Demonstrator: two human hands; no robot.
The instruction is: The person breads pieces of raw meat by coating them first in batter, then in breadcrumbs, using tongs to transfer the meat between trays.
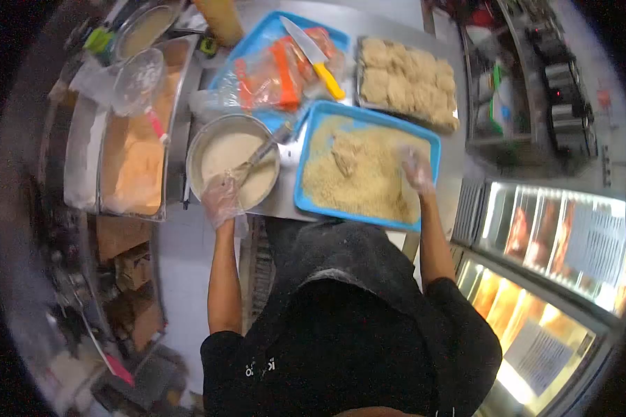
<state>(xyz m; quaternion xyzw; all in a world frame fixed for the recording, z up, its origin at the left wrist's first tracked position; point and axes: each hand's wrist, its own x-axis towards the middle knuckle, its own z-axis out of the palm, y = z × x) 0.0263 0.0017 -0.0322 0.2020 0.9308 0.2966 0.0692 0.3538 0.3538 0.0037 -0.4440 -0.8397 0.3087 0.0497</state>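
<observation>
My left hand (222, 199), in a clear plastic glove, is over the near-left rim of a round metal bowl (191, 163) of pale batter (222, 149). Its fingers are bunched beside the wire end of a whisk (261, 151); what they hold, if anything, is hidden. The whisk leans across the bowl, handle towards the right. My right hand (417, 170), also gloved, is over the right side of a blue tray (368, 111) of breadcrumbs (368, 187), fingers stretched out and slightly blurred. A crumb-coated piece (343, 154) lies in the crumbs, apart from my right hand.
Behind, a metal tray holds several breaded pieces (407, 80). A yellow-handled knife (313, 52) lies over plastic packaging (271, 73) on another blue tray (257, 31). Left stand a container of orange powder (135, 167) and a strainer (139, 80). Lit glass cabinets (549, 229) stand right.
</observation>
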